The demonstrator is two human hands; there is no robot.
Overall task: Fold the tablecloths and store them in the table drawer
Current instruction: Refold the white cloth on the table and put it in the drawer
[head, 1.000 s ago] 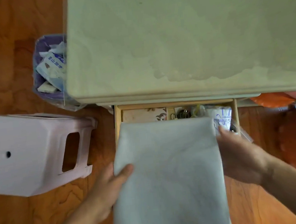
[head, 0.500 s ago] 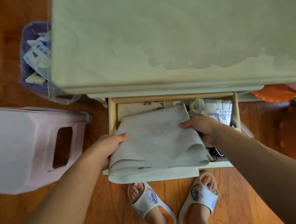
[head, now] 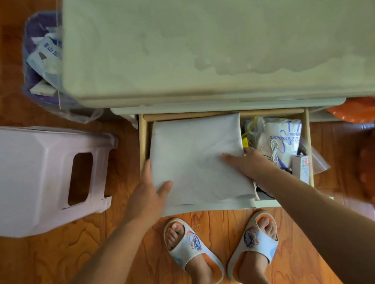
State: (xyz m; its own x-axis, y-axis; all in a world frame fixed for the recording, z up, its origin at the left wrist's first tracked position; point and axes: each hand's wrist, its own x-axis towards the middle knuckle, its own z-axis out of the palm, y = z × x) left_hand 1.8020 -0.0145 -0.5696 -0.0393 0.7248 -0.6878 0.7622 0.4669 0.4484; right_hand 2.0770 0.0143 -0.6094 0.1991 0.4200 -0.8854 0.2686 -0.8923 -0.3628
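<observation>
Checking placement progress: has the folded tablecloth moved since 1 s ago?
Yes. The folded tablecloth went from hanging in front of the drawer to lying inside it, far edge near the back rail, under both hands.

Both forearms bare, no sleeves in view, nothing worn on left hand (head: 148, 190) or right hand (head: 250, 163). Feet bare in white open-toe slide sandals (head: 193, 250), each strap carrying a blue-and-orange cartoon print, thick soles.

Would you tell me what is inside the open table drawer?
The folded tablecloth fills the drawer's left side; a disposable-gloves packet, white cable and small box sit right. Whatever lies beneath the cloth is hidden.
</observation>
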